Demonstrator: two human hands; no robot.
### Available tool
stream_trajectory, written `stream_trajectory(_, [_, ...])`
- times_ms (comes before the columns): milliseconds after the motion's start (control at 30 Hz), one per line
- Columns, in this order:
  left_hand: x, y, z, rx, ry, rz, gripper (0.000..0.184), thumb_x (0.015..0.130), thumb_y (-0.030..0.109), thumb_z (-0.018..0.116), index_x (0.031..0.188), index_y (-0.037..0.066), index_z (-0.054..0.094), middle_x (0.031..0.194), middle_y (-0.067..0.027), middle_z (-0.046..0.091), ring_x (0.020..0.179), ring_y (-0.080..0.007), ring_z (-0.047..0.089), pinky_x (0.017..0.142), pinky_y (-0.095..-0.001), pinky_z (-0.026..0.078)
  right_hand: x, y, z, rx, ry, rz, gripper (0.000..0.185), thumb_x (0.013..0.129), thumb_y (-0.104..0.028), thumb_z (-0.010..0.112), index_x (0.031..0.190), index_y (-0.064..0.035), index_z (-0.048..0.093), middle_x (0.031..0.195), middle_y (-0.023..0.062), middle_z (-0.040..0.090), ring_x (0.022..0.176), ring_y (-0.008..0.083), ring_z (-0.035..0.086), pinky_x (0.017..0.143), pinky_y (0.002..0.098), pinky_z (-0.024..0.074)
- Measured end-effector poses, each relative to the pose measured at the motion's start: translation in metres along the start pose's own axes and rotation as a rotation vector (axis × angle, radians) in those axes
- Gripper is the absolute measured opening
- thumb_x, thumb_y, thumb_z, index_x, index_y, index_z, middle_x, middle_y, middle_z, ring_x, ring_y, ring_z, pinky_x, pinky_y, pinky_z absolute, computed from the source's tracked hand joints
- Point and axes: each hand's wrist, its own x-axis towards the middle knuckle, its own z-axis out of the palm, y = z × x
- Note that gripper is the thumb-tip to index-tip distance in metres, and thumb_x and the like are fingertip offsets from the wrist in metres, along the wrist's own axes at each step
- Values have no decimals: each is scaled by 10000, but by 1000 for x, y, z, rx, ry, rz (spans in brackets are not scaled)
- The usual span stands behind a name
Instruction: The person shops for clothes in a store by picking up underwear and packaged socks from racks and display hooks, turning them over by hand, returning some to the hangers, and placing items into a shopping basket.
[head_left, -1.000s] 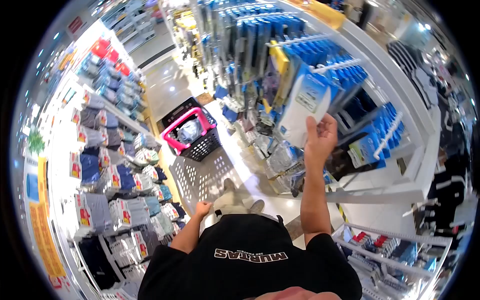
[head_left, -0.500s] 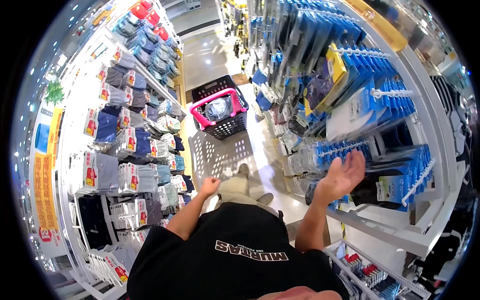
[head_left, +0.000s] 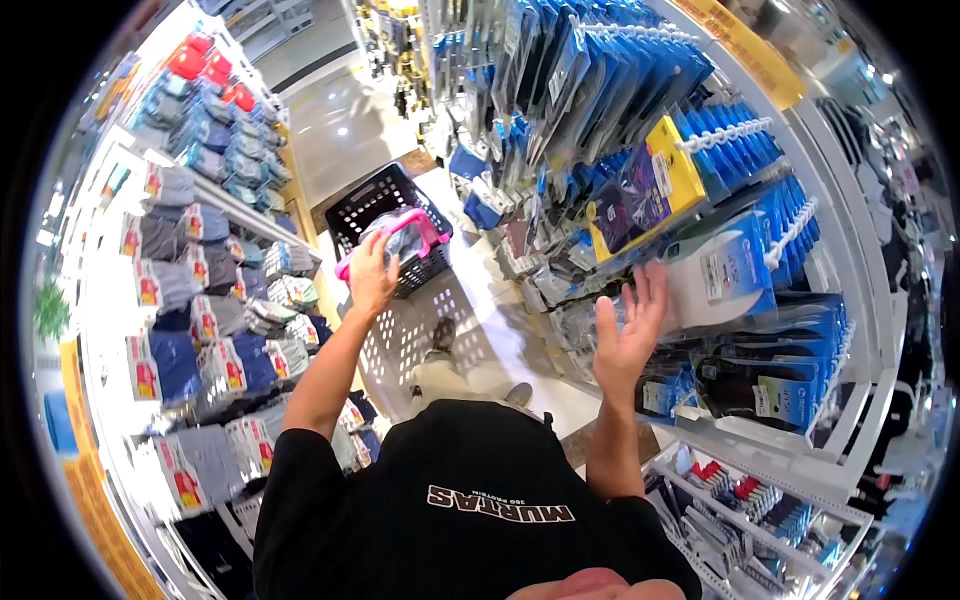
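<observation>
A black perforated shopping basket (head_left: pixel 418 270) with a pink handle (head_left: pixel 432 226) is in the aisle ahead. My left hand (head_left: pixel 372 278) lies on the left part of that handle, its fingers over the bar and its thumb apart on the near side. The underside of the grip is hidden. Something grey-blue in clear wrapping (head_left: pixel 405 238) shows inside the basket. On the right, my right hand (head_left: pixel 630 340) is raised with fingers spread and holds nothing. Beside its fingertips hangs a white-and-blue package (head_left: pixel 712 275). A yellow-and-purple package (head_left: pixel 655 185) hangs just above.
Folded grey and blue garments with red-and-white labels (head_left: pixel 175 365) fill the left rack. Blue-backed packages crowd the hooks (head_left: pixel 800 232) on the right rack. A low white wire rack (head_left: pixel 750 510) stands at bottom right. Tiled floor (head_left: pixel 330 130) runs between the racks.
My left hand has reached forward from near my body onto the basket handle. My right hand has shifted left and remains spread. The view has turned, moving the basket leftward in it.
</observation>
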Motion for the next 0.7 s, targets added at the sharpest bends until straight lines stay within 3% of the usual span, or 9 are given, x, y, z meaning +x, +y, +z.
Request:
stream_trajectory(33, [16,0,-10,38,-90,-2,467,826,191,686,1253,61,546,1302,-135,530,1165,-326,524,984,-431,414,8,-1,8,-26,41,-21,722,885,-47,642,1477,17,233,1472,179,350,1347,305,389,1125,438,283])
stream_trajectory(133, [41,-36,6,26,-70,75,432,828,222,688,1219,84,567,1267,-108,548,1140,-306,543,920,-437,443,30,6,23,-55,145,-47,715,881,-65,667,1460,15,256,1418,174,418,1328,289,405,1119,428,280])
stream_trajectory(167, [47,-49,11,59,-249,-30,331,826,235,687,1121,107,608,1128,-112,628,1012,-306,616,826,-452,481,38,10,27,-59,171,-56,705,880,-67,671,1453,16,269,1401,173,436,1318,283,413,1117,425,284])
stream_trajectory(233, [54,-59,19,29,-377,-171,243,823,250,681,1021,117,638,924,-119,666,848,-323,654,741,-462,503,49,19,32,-49,222,-45,613,892,-77,679,1401,12,349,1298,147,518,1212,229,493,1066,372,352])
stream_trajectory(267, [57,-58,16,2,-298,-135,210,815,249,675,976,115,654,806,-132,651,759,-346,648,699,-467,506,52,23,34,-49,239,-21,588,898,-79,678,1387,13,365,1282,139,528,1183,216,511,1049,355,369])
stream_trajectory(400, [66,-80,24,-38,-199,-122,250,801,243,681,1017,120,651,838,-119,655,781,-331,649,713,-451,511,63,32,50,-126,389,23,364,930,-102,664,1245,-2,512,1085,51,605,1018,127,545,928,278,409])
stream_trajectory(433, [70,-88,24,-74,-152,-54,267,800,244,686,1033,119,650,860,-116,656,787,-321,650,716,-435,514,67,34,55,-106,390,-7,331,932,-112,667,1217,-11,532,1075,35,598,975,117,542,907,268,407])
stream_trajectory(533, [89,-99,21,-94,-125,-106,253,845,270,674,1043,115,654,886,-112,662,813,-318,652,739,-425,513,70,35,67,-210,448,31,196,938,-145,666,1065,-24,578,935,9,580,872,102,501,823,242,392])
stream_trajectory(700, [126,-129,23,-105,-178,-161,238,887,308,612,1032,126,665,945,-123,679,863,-327,657,774,-437,510,77,34,73,-275,488,47,176,932,-174,678,881,-67,549,818,-30,527,762,62,470,702,223,394])
